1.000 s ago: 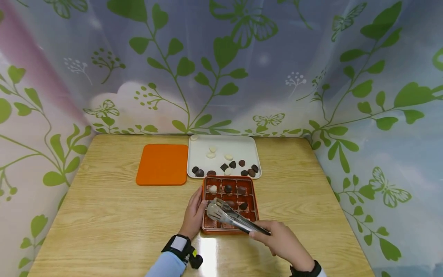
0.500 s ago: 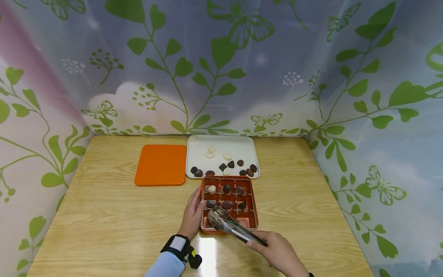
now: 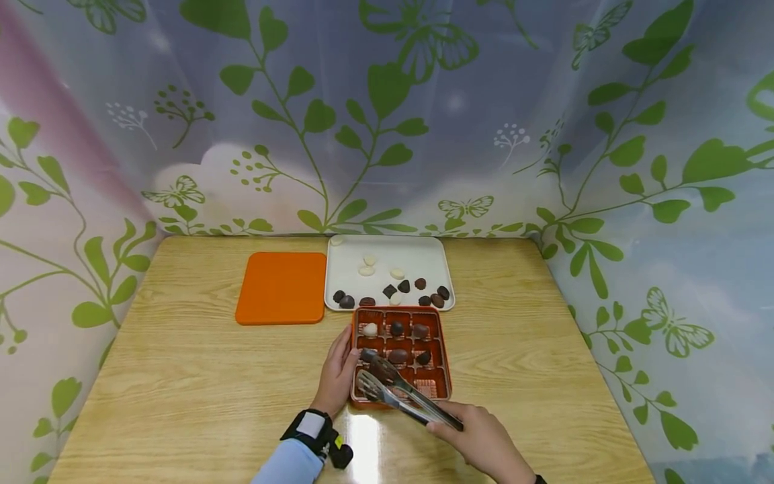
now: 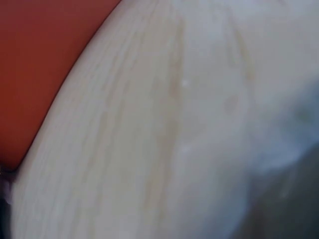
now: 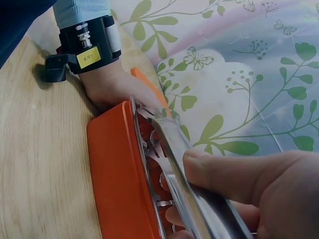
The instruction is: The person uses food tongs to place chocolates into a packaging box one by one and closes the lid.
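Observation:
My right hand [image 3: 480, 437] grips metal tongs [image 3: 417, 400], whose two arms stand apart over the left side of an orange-red box [image 3: 447, 376]. Its clear divided insert holds a white chocolate [image 3: 370, 329] and dark chocolates [image 3: 396, 329] in the back row. More dark ones, such as an oval chocolate [image 3: 397, 356], lie in the middle row. The tong heads partly hide the left compartments; what lies under them cannot be told. My left hand [image 3: 334, 376] rests along the box's left side with fingers extended and thumb at the rim. The right wrist view shows the tongs [image 5: 174, 149] close up.
A white tray [image 3: 417, 252] with several loose white and dark chocolates stands just behind the box. To its left lies a flat orange lid [image 3: 281, 289]. The wooden table [image 3: 199, 390] ends at a patterned curtain [image 3: 387, 134] at the back.
The tong arms, close together half a second ago at the front-left compartment, now stand apart there. One second ago the tongs lay slightly higher, over the middle row. My left hand has stayed put.

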A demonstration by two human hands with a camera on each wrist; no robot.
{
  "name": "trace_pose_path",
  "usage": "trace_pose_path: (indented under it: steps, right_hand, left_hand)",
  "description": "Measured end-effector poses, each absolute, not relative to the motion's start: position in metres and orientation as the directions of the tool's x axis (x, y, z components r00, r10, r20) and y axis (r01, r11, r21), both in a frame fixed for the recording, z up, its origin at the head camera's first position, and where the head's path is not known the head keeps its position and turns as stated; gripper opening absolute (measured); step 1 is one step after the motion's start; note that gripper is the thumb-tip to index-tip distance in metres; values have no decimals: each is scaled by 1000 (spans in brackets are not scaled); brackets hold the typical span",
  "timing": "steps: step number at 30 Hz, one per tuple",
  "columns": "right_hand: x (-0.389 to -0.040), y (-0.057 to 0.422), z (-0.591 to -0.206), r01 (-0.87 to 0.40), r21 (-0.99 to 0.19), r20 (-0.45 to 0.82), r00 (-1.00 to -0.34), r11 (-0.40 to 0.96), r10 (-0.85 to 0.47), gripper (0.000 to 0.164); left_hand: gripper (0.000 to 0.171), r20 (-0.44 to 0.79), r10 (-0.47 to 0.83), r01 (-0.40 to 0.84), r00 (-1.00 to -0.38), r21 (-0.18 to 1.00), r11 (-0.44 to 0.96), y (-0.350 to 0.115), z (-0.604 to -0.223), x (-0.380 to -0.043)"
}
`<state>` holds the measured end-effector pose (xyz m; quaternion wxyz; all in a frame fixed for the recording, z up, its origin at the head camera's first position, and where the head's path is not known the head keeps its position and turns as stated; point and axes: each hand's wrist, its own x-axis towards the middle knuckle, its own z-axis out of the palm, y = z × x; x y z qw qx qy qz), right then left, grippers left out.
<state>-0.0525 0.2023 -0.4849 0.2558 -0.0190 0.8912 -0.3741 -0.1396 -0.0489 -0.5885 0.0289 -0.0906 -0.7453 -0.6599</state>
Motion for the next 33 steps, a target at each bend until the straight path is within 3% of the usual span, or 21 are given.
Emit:
trace_pose_path:
  steps: [17, 28, 33]
  right_hand:
    - [-55, 215, -488, 127, -721, -425, -857, 682, -290, 61]
    - [-70, 222, -483, 103, -724, -393, -874, 682, -285, 67]
    - [-79, 222, -483, 77, -700, -338, -911, 710, -235, 67]
  left_hand:
    - [49, 170, 104, 182, -980, 977, 115, -50, -587, -140]
    - [50, 177, 107, 185, -978, 980, 72, -50, -589, -142]
    - [50, 193, 109, 203, -975, 975, 86, -50, -592, -142]
